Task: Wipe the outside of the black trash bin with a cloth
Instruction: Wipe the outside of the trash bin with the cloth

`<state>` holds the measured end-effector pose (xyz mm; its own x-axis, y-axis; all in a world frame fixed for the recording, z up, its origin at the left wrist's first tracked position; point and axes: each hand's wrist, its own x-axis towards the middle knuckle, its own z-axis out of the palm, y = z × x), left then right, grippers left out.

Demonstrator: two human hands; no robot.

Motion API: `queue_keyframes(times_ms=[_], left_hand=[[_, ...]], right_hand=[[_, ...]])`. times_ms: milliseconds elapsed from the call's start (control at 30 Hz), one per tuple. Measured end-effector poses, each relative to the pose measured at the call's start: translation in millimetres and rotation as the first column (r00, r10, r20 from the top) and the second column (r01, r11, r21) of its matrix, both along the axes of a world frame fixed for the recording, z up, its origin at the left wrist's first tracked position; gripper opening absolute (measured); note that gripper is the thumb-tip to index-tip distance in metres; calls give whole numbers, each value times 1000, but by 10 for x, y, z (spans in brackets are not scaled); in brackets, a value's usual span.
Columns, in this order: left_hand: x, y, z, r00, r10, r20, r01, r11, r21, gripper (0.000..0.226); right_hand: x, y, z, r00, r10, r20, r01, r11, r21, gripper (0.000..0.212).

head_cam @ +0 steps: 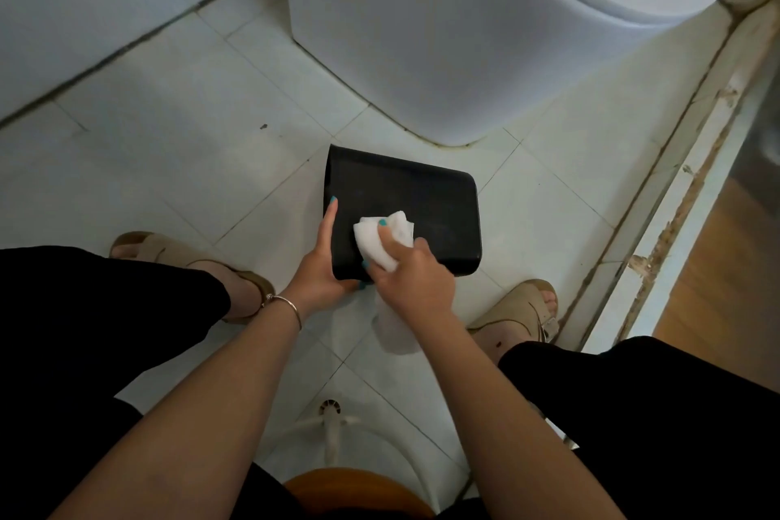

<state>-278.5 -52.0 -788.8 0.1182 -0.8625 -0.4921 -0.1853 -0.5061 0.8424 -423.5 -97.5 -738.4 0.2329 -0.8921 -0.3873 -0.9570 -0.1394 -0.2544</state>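
Note:
The black trash bin (422,203) lies tipped on its side just above the tiled floor, one flat wall facing up. My left hand (320,262) grips its near left corner, fingers along the left edge and thumb under the rim. My right hand (411,270) holds a crumpled white cloth (377,239) and presses it onto the bin's upper wall near that corner. A loose tail of the cloth hangs below my right wrist.
A white toilet (485,34) stands right behind the bin. A raised door sill (692,190) runs along the right. My sandalled feet (519,308) flank the bin. A floor drain with white hoses (331,422) and a wooden stool edge (358,494) lie below my arms.

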Motion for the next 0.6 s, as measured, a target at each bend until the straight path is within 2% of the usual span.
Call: queue_keyframes(times_ms=[67,167,233,367,400,500,600], left_hand=[[17,-7,-16,1000,-19,10,19,1000,-9,127],[24,-3,-20,999,-30,-37,29,999,-24,127],[17,-5,-13,998,-26,-55,25,999,-28,127],[-6,-21,-16,999,-13,-47,11,999,-41,127],[-5,-18,-28,999,-4,-46,1,999,-46,127],[10,-6,-51,998,16,-60,-19,999,-42,126],[25,-16,-47,999,6,-50,-7,1000,-29,127]], right_hand=[[-192,-76,7,1000,-6,-28,6,1000,-7,55],[-638,-222,-33,978,-204,-38,205,979,24,55],[-823,-276,-46,958,-276,-75,278,961,16,56],[-644,-196,-67,910,-409,-60,412,911,34,58],[-518,-123,-72,917,-397,-37,398,916,37,59],[-124,131,-63,986,-164,31,163,986,31,61],[-14,131,-11,1000,-14,12,14,1000,2,57]])
